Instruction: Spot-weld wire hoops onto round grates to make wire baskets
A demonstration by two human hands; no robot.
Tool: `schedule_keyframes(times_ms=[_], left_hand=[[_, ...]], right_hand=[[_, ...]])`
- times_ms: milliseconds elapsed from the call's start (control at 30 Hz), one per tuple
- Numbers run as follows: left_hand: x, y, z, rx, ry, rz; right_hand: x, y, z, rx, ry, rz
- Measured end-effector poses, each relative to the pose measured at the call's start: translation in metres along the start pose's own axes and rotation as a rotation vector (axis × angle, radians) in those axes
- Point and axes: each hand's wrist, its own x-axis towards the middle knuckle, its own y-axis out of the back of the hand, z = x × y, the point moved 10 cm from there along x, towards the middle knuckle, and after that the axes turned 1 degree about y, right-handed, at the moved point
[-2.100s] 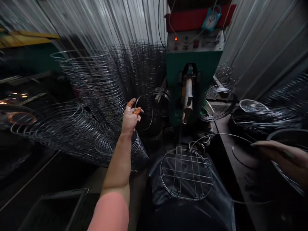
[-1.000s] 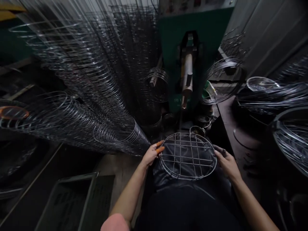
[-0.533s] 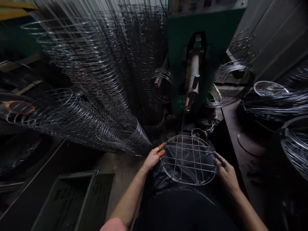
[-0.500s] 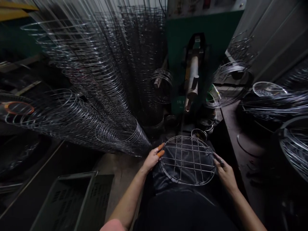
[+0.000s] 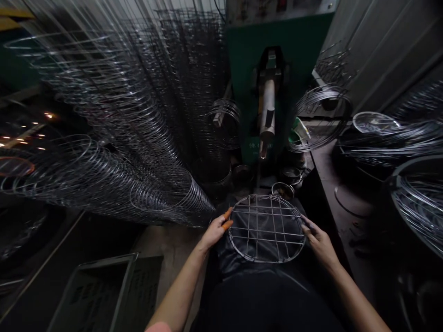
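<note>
A round wire rack (image 5: pixel 266 240) with crossing bars lies level over a dark apron (image 5: pixel 238 265). My left hand (image 5: pixel 215 230), with orange covers on its fingers, grips the left side of its rim. On the opposite side, my right hand (image 5: pixel 316 236) pinches the rim; something dark is around one finger. Just beyond the rack's far edge stands a small round container (image 5: pixel 283 190). Above that, the rod-like arm (image 5: pixel 268 108) of a green machine (image 5: pixel 242 60) points down towards the rack.
Tall stacks of wire rings (image 5: pixel 152 124) fill the left. A grey crate (image 5: pixel 93 290) sits at the lower left. Wire coils (image 5: pixel 320 115) hang right of the machine, and a bin of wires (image 5: pixel 422 216) stands at the right. Small sparks glow at the far left.
The view has shifted, so the machine and stacks appear further left. The rack and both hands sit slightly further left in the picture, grips unchanged. Sparks now show at the far left.
</note>
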Motion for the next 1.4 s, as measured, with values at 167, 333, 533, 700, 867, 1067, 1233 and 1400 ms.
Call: schedule_keyframes(times_ms=[167, 333, 533, 700, 867, 1067, 1233, 1400], left_hand=[[0.002, 0.0, 0.004, 0.179, -0.028, -0.036], [-0.003, 0.003, 0.006, 0.249, -0.01, -0.14], [-0.02, -0.008, 0.0, 0.26, 0.035, -0.45], [-0.02, -0.013, 0.003, 0.614, -0.052, -0.224], [-0.024, -0.02, -0.002, 0.713, -0.043, -0.129], [-0.01, 0.04, 0.015, 0.487, -0.06, 0.061], [-0.04, 0.133, 0.093, 0.234, -0.209, 0.58], [-0.083, 0.135, 0.161, -0.134, -0.502, 0.722]], right_hand=[[0.002, -0.005, 0.009, 0.045, -0.028, -0.031], [-0.007, -0.004, 0.012, 0.111, -0.054, 0.034], [-0.017, -0.006, 0.012, 0.197, -0.083, 0.047], [-0.018, -0.01, 0.015, 0.175, -0.049, 0.026], [-0.021, -0.011, 0.015, 0.122, -0.035, 0.028], [-0.023, 0.0, 0.024, 0.135, -0.097, 0.1], [-0.022, 0.028, 0.007, 0.121, -0.078, 0.224], [-0.002, 0.037, -0.063, 0.009, 0.134, 0.281]])
